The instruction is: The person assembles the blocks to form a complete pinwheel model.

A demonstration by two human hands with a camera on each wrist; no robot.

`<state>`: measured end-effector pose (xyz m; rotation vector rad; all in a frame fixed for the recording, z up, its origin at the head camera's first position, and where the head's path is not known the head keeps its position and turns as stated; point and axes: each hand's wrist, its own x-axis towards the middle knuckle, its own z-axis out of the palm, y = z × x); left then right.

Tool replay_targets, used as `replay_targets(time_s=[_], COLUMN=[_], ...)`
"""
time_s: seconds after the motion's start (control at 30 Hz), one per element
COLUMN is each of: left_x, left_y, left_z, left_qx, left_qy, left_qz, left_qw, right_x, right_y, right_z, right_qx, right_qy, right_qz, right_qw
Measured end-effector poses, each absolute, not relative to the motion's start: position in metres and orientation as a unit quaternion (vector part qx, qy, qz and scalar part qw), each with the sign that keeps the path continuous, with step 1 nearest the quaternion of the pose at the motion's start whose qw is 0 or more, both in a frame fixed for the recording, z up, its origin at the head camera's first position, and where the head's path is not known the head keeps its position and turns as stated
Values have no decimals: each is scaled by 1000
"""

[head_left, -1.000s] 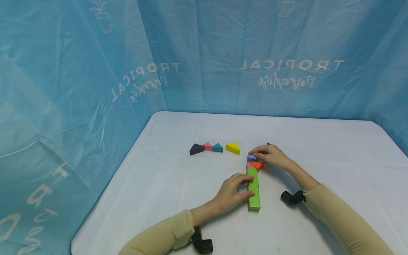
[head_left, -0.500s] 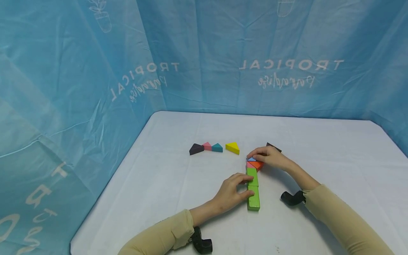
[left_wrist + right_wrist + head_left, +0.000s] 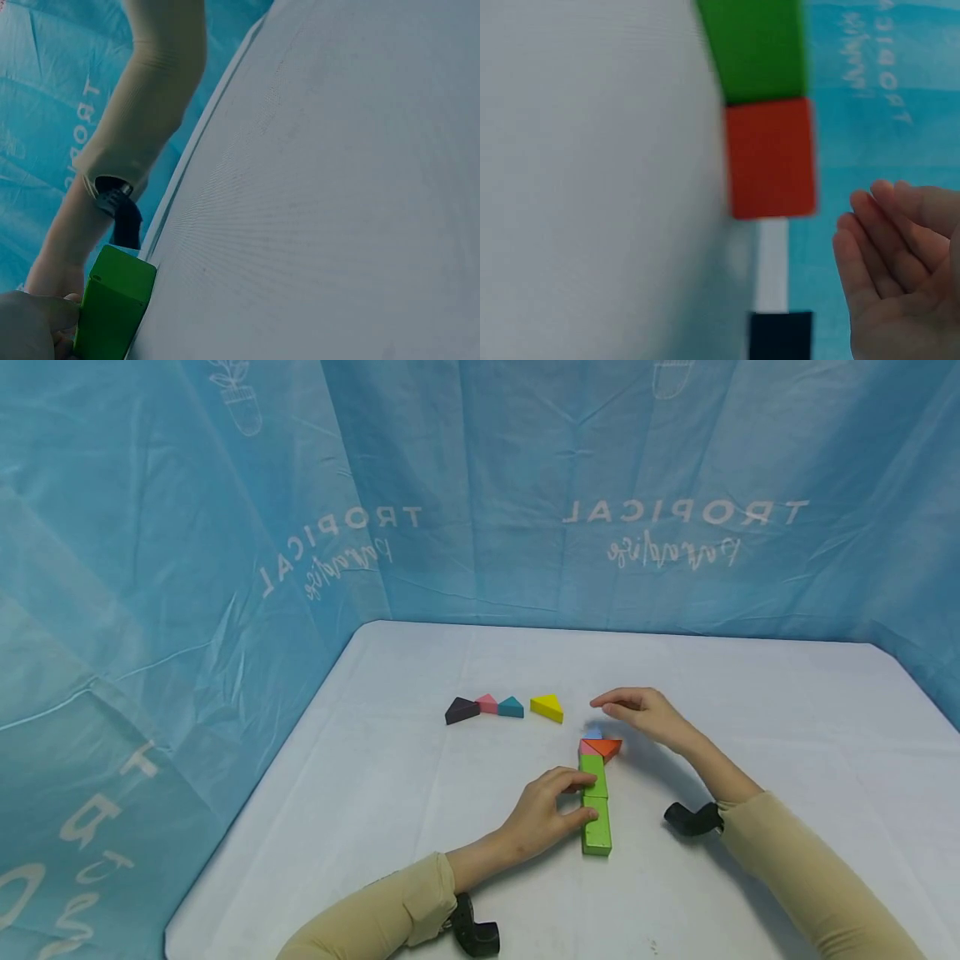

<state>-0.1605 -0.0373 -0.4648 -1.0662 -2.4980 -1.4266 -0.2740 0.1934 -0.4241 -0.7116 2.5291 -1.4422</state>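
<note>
Two green rectangular blocks [image 3: 597,835] lie end to end in a line on the white table. Beyond them sit a pink triangular block [image 3: 587,747], an orange-red triangular block [image 3: 607,747] and a blue triangular block [image 3: 592,734], grouped close together. My left hand [image 3: 536,818] rests on the green blocks, its thumb over the nearer one and its fingertips over the farther one. The left wrist view shows a green block [image 3: 112,307] beside that hand. My right hand [image 3: 645,714] hovers above and right of the blue block, holding nothing; its palm and fingers show in the right wrist view.
Left of the far end of the line lie a black block [image 3: 462,711], another pink block [image 3: 487,703], a teal block [image 3: 512,707] and a yellow triangular block [image 3: 547,708]. A dark block [image 3: 780,337] stands beyond the red one. Blue printed cloth surrounds the table.
The right hand pushed the blue block nearer to the pink and orange-red blocks, then let go and rose away. The left hand stayed on the green blocks.
</note>
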Motion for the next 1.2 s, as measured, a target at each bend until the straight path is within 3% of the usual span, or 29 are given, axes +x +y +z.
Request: replay_targets(time_s=[0.23, 0.33, 0.57, 0.87, 1.2], left_x=[-161, -162, -161, -161, -159], left_y=[-38, -38, -39, -38, -37], left_z=[-463, -463, -463, -463, -463], left_qx=[-345, -342, -340, -339, -346], left_qy=[-813, -813, -811, -811, -810], left_qz=[-468, -470, -474, -476, -473], left_qw=[38, 38, 37, 33, 32], right_x=[-279, -279, -283, -284, -290], right_y=[227, 237, 249, 256, 255], right_z=[-404, -405, -423, -450, -456], right_qx=[-132, -100, -82, -158, -145], right_qy=[831, 827, 787, 802, 844], right_qz=[-540, -553, -611, -572, -513], right_qw=[-18, -32, 11, 73, 57])
